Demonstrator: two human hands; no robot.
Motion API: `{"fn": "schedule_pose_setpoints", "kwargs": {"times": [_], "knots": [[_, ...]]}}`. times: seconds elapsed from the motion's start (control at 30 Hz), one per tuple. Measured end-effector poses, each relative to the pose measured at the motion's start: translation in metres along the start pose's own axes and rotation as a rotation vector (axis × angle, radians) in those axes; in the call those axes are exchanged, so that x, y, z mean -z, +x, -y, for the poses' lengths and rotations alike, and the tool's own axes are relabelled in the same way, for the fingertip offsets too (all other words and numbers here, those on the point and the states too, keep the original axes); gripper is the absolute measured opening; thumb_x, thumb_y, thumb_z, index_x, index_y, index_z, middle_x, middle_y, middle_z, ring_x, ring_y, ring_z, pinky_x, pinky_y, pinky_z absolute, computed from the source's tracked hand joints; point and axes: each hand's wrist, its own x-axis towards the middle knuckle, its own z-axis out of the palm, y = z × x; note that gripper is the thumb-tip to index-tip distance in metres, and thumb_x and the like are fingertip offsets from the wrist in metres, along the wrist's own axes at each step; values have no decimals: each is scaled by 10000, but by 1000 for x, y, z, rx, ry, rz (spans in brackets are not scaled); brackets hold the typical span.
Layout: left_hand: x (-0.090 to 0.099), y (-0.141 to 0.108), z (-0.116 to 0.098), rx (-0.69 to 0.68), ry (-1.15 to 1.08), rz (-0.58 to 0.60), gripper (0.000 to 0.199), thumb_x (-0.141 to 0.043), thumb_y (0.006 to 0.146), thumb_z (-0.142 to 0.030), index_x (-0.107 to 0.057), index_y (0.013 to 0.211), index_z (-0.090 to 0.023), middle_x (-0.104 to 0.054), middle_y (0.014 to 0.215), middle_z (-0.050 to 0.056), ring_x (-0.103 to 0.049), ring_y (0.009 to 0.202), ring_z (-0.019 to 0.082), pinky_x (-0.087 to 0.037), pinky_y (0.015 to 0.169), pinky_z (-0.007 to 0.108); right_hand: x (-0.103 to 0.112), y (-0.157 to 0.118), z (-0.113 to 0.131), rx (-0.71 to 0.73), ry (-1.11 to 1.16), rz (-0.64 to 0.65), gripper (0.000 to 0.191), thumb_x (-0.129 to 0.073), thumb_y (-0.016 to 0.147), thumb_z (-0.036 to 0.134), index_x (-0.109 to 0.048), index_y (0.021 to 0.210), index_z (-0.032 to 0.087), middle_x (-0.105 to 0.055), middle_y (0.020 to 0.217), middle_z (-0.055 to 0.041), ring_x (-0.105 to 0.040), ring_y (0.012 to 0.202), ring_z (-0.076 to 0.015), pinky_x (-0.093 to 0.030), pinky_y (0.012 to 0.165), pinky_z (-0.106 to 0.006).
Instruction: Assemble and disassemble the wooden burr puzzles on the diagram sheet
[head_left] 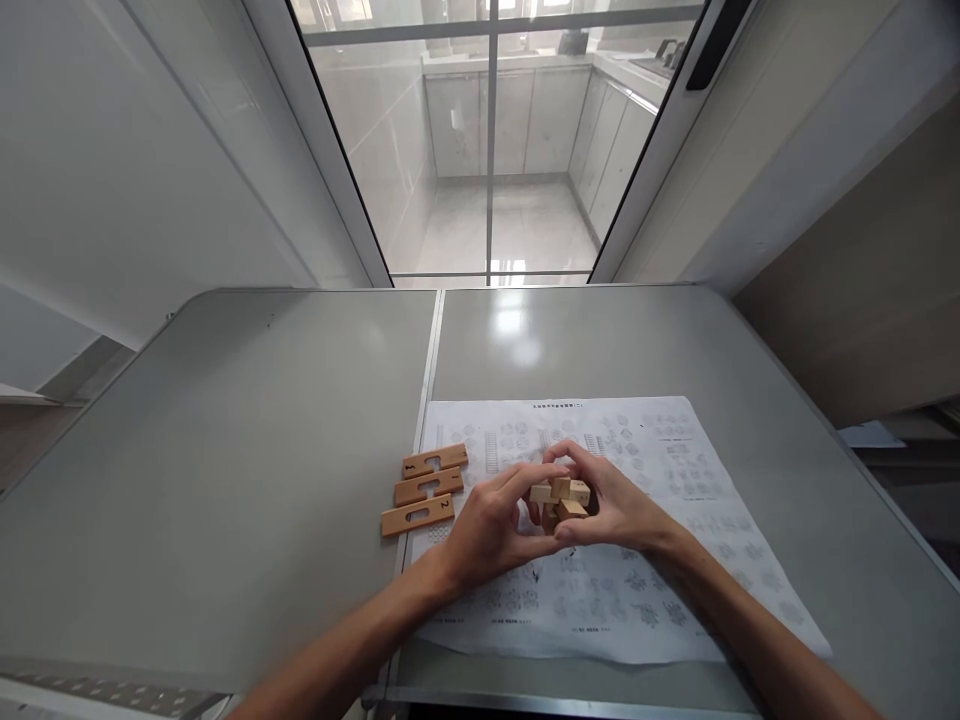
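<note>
Three flat, smooth brown wooden bars [409, 492], each with a rounded slot, lie left of the grip, across the edge of a printed paper sheet [720, 560] on the glossy grey tabletop [315, 450]. Right of them, the left hand [495, 515] and right hand [611, 505] close around a knobbly cluster of squared pale wooden blocks [559, 495] over the sheet; the step seems to be turning or fitting these blocks, and the next move likely calls for steady support from both sides.

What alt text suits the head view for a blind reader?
The left hand and right hand hold a cluster of wooden blocks over a printed sheet on a gray table. Three slotted wooden strips lie left of the hands, the nearest marked 2.
</note>
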Motion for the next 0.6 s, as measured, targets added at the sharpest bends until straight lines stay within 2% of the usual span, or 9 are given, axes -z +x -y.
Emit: {"fn": "schedule_pose_setpoints", "kwargs": {"times": [0.1, 0.23, 0.33, 0.43, 0.53, 0.6], "knots": [[-1, -2, 3, -46, 19, -20, 583, -845, 894, -369, -597, 1411, -267, -743, 1144, 58, -641, 735, 113, -540, 605, 214, 0, 0, 0, -1, 49, 19, 626, -956, 762, 434, -535, 1180, 233, -773, 953, -47, -742, 809, -230, -574, 675, -311], [-3, -4, 8, -84, 65, -73, 764, -915, 812, -481, -554, 1452, -275, -734, 1109, 54, -629, 703, 118, -580, 637, 251, 5, 0, -2, 20, 152, 101, 611, -880, 818, 601, -622, 1189, 190, -751, 1020, -81, -734, 883, -242, -574, 747, -335], [-1, -4, 8, -88, 56, -80, 854, -923, 778, -533, -520, 1487, -277, -728, 1128, 63, -652, 722, 131, -621, 680, 286, 8, 0, -4, 23, 176, 144, 586, -791, 908, 623, -647, 1252, 171, -729, 1005, -74, -678, 791, -180, -538, 704, -303], [4, -1, 3, -115, -3, -25, 822, -912, 806, -500, -511, 1488, -276, -703, 1271, 114, -695, 786, 146, -635, 660, 278, 11, 0, -5, 23, 186, 187, 587, -774, 917, 636, -669, 1247, 162, -705, 887, -36, -587, 643, -126, -488, 613, -267], [7, 2, -2, -154, -48, -5, 788, -905, 832, -423, -503, 1493, -275, -640, 1435, 164, -736, 917, 180, -610, 582, 228, 11, 0, -7, 40, 197, 232, 570, -752, 919, 664, -697, 1176, 158, -687, 803, -18, -575, 609, -127, -483, 600, -270], [7, 2, -4, -172, -52, -16, 784, -903, 837, -386, -496, 1496, -269, -652, 1431, 159, -743, 903, 172, -597, 565, 214, 11, 0, -8, 44, 206, 247, 551, -740, 933, 651, -699, 1191, 165, -662, 750, 2, -566, 603, -128, -468, 597, -267]]}}
